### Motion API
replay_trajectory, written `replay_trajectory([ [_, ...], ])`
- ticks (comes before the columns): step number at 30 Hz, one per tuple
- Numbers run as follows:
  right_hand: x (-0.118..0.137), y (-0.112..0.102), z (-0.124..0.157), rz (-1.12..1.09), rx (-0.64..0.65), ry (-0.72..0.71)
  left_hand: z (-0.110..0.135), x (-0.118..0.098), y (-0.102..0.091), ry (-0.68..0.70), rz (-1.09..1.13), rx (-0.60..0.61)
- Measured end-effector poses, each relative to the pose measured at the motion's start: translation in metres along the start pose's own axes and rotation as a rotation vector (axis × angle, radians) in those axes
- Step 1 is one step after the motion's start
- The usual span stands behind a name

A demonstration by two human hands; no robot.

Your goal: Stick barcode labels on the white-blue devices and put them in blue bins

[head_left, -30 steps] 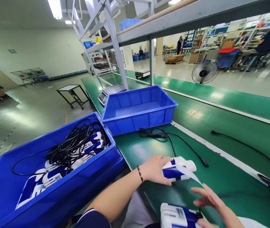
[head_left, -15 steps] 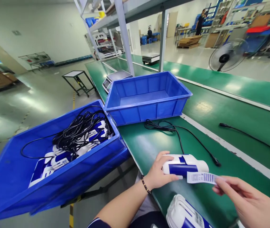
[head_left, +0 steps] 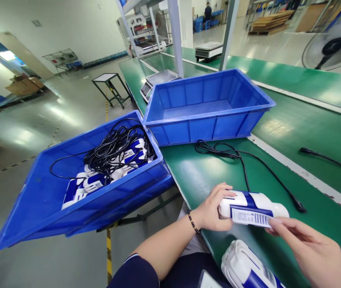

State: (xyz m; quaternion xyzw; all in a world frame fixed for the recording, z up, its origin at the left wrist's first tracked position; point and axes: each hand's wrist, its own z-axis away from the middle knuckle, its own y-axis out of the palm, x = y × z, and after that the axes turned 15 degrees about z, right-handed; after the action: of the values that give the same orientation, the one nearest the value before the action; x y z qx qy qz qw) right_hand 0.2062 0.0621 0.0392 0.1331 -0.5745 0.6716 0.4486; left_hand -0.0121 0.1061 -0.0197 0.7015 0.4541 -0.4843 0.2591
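My left hand (head_left: 217, 208) grips the left end of a white and blue corded device (head_left: 256, 202), which lies on its side over the green bench. Its black cord runs back from it to a loose coil (head_left: 218, 150). Between thumb and finger, my right hand (head_left: 311, 244) pinches the right end of a printed white label (head_left: 250, 218). The label lies along the near side of the device; whether its whole length is stuck down I cannot tell. A second white and blue device (head_left: 251, 266), with a white cord bundle at its end, rests near the bench edge by my body.
A blue bin (head_left: 209, 128) stands on the green bench (head_left: 281, 176). Left of it, a lower blue bin (head_left: 119, 204) holds several similar devices and tangled black cords (head_left: 113, 148). A scale (head_left: 158, 80) sits behind, a fan (head_left: 332, 46) at the right. Another person sits far back.
My right hand has brought the label from in front of the device onto its side. The view has shifted, and my left thumb now lies closer against the device.
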Motion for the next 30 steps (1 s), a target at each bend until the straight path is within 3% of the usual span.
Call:
replay_trajectory([
  [13,-0.0008,0.0013,-0.0019,0.146,-0.014,0.053,-0.0019,-0.0003,0.0008,0.069,-0.019,0.001],
  [25,0.0026,0.0,0.0003,0.178,-0.035,-0.016,-0.0016,-0.0016,-0.0001,-0.014,-0.003,0.022],
  [30,-0.0049,0.0,-0.0015,0.201,-0.045,-0.046,-0.0006,-0.0011,0.0016,-0.064,0.007,-0.023],
])
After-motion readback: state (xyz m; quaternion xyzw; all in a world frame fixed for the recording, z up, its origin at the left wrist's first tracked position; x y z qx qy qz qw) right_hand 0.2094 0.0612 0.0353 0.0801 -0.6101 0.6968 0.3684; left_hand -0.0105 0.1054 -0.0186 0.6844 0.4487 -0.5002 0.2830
